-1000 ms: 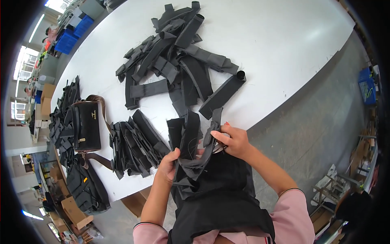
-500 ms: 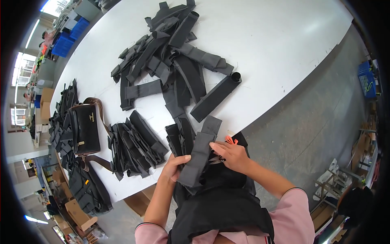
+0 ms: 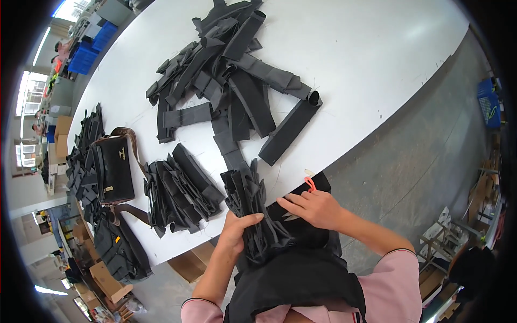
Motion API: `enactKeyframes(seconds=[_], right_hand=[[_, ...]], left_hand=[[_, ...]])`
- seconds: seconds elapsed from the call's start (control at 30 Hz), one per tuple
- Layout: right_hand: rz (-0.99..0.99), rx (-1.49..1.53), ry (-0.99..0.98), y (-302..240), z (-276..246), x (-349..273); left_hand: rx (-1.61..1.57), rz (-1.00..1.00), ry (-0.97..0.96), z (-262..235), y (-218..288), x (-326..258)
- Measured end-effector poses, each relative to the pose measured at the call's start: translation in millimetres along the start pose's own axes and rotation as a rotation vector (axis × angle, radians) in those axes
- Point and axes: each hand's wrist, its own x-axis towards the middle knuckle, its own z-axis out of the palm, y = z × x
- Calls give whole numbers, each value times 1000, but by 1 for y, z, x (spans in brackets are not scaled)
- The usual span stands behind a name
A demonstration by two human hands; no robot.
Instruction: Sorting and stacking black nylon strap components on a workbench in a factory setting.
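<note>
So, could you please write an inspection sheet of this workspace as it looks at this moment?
Surface: white table, loose threads on it.
Job's things: bundle of black fabric pieces at the near edge.
Clutter: loose heap of black strips; stacked pieces; black handbag.
Grippers: left hand grips the bundle; right hand rests on black fabric beside orange-handled snips.
Cables: nothing seen.
Surroundings: grey floor, cardboard boxes, blue crates.

We have one view only: a head-worn fisheye camera looking steeply down over the white surface (image 3: 377, 64), close above our hands at the near edge, lines bowing toward the rim, floor at right.
</note>
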Motion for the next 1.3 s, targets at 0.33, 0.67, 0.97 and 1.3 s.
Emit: enactKeyframes(seconds=[0.33,0.67,0.97,1.3], right_hand=[[301,44,170,13,-16,26],[-11,-185,188,10,-13,44],[191,-73,333,14,-17,33],[423,-296,-273,116,-34,97]], left_hand=[[1,232,205,8,-5,-8],[12,235,162,8,-4,-10],[89,399,246,-6,-1,-19],[-153,513,36,-19,41,-22]])
